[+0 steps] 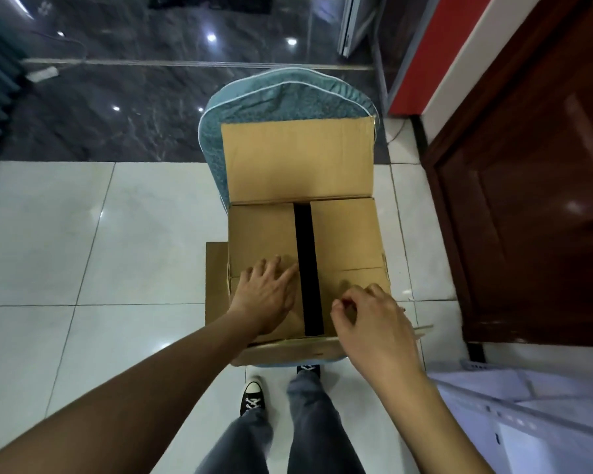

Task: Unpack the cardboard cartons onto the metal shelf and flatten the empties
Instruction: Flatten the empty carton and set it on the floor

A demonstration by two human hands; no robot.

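The floor fills most of your view: glossy white tiles (66, 234) near you, dark marbled stone (134, 107) beyond. A dark-stained wooden door (527, 200) takes up the right side. In the near right corner there is a pale lilac-white unit (527, 405); I cannot tell what it is.

Straight ahead stands a chair (288, 97) with a teal padded cover, and the cardboard carton (344, 241) sits on its seat, right in front of your legs. The carton's far flap (298, 159) stands up against the chair back. Two inner flaps lie level across the top, the left flap (260, 230) and the right flap (348, 213), with a narrow dark gap (305, 268) between them running from near to far. A side panel (215, 278) of cardboard hangs down on the carton's left, and the near flap (288, 352) folds out over the seat's front edge.

Your left hand (266, 295) lies flat on the left flap, fingers straight and spread, the fingertips just at the gap's edge. It grips nothing.

Your right hand (373, 323) hovers at the near end of the right flap, its fingers curled and the thumb close to the fingertips. I cannot tell whether it pinches anything.

Below the carton are your grey jeans (308, 422) and black-and-white sneakers (252, 398), one foot tucked under the seat.
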